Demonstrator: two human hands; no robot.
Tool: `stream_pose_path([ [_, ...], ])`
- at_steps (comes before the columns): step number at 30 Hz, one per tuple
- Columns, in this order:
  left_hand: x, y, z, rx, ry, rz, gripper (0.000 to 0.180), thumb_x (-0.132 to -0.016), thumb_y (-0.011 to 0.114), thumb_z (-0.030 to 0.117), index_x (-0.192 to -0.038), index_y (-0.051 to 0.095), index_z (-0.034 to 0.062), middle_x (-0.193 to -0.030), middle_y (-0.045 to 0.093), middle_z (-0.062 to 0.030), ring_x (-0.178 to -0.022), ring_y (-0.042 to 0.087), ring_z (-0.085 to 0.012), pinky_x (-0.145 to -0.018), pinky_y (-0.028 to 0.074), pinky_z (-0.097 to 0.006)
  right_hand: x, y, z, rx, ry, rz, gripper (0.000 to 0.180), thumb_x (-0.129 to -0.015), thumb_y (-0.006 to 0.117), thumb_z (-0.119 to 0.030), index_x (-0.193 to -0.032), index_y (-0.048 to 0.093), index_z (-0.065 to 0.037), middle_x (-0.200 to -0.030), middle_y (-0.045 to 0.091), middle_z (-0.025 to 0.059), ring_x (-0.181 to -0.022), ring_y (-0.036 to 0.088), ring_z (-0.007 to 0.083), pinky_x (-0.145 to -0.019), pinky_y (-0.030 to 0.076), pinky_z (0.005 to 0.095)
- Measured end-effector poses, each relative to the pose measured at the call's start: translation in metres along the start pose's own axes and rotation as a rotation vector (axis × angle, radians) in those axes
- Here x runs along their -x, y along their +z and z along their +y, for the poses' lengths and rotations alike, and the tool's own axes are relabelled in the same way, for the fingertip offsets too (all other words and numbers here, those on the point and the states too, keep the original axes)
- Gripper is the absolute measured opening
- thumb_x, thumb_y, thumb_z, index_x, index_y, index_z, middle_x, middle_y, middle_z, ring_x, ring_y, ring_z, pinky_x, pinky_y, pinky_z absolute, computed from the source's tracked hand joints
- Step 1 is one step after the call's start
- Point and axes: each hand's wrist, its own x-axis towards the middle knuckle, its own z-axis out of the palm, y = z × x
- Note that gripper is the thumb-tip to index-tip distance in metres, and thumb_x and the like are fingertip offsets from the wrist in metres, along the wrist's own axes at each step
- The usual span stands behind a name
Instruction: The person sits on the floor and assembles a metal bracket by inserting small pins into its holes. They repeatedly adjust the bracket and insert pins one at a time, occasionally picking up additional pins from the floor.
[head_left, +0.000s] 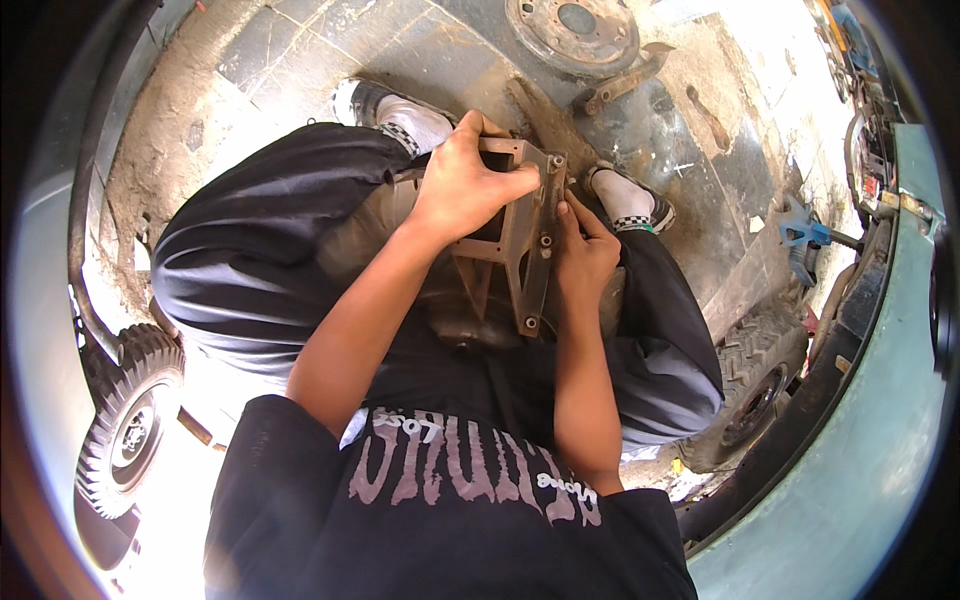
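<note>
Between my knees I hold a brown-grey metal bracket (508, 262) with an open frame, slanted ribs and a flat flange with several bolt holes. My left hand (465, 180) is closed round its upper left part, the thumb lying across the frame's top edge. Along the flange's right side, my right hand (587, 250) grips with its fingers against the metal; part of those fingers is hidden behind it. Beneath the bracket is a large rounded dull metal piece (365, 235), mostly covered by my arms and the bracket.
A round steel wheel disc (577, 28) lies on the tiled floor ahead, with a rusty metal arm (628, 80) beside it. To the right are a blue star-shaped tool (803, 232), a tyre (745, 395) and a pale green vehicle panel (860, 480). Another tyre (130, 430) stands left.
</note>
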Motion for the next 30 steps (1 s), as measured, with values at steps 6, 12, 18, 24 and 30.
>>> stream_pose_path([
  [6,-0.003,-0.005,-0.007,0.021,0.016,0.043,0.058,-0.078,0.088,0.038,-0.115,0.067,-0.0016,-0.106,0.078,-0.0177,-0.102,0.076,-0.0292,-0.097,0.058,-0.041,0.053,-0.02,0.007,-0.033,0.101,-0.05,0.035,-0.101,0.081,-0.023,-0.13,0.082,-0.004,-0.12,0.084,0.0183,-0.114,0.077,0.0181,-0.104,0.055,0.0329],
  [12,0.0,0.001,-0.004,0.026,0.015,0.01,0.057,-0.079,0.088,0.037,-0.114,0.067,-0.0029,-0.106,0.079,-0.0179,-0.102,0.076,-0.027,-0.096,0.058,-0.04,0.042,-0.012,0.02,-0.276,0.17,-0.06,0.034,-0.104,0.081,-0.02,-0.131,0.081,0.001,-0.118,0.083,0.012,-0.108,0.075,0.0164,-0.099,0.056,0.0302],
  [18,-0.001,-0.005,-0.01,0.052,0.023,0.002,0.055,-0.084,0.087,0.035,-0.12,0.068,-0.0021,-0.108,0.077,-0.0134,-0.103,0.072,-0.0203,-0.098,0.056,-0.037,0.033,-0.012,0.034,-0.599,0.247,-0.147,0.036,-0.106,0.078,-0.017,-0.134,0.077,0.006,-0.123,0.08,0.0116,-0.111,0.072,0.0156,-0.098,0.054,0.0286],
  [24,-0.003,-0.011,-0.021,0.096,0.02,-0.011,0.055,-0.085,0.087,0.033,-0.124,0.068,-0.0016,-0.111,0.077,-0.0108,-0.105,0.071,-0.0196,-0.1,0.055,-0.036,0.066,-0.029,0.022,-0.367,0.214,-0.181,0.036,-0.107,0.077,-0.016,-0.135,0.076,0.007,-0.125,0.079,0.012,-0.112,0.071,0.0158,-0.1,0.054,0.0288],
  [30,-0.002,-0.008,-0.015,0.131,0.004,-0.034,0.054,-0.087,0.086,0.031,-0.125,0.067,-0.0018,-0.113,0.076,-0.0096,-0.106,0.07,-0.0189,-0.1,0.054,-0.035,0.035,-0.005,0.032,-0.707,0.344,-0.122,0.039,-0.106,0.077,-0.015,-0.138,0.073,0.006,-0.128,0.078,0.0122,-0.115,0.072,0.0172,-0.1,0.055,0.029],
])
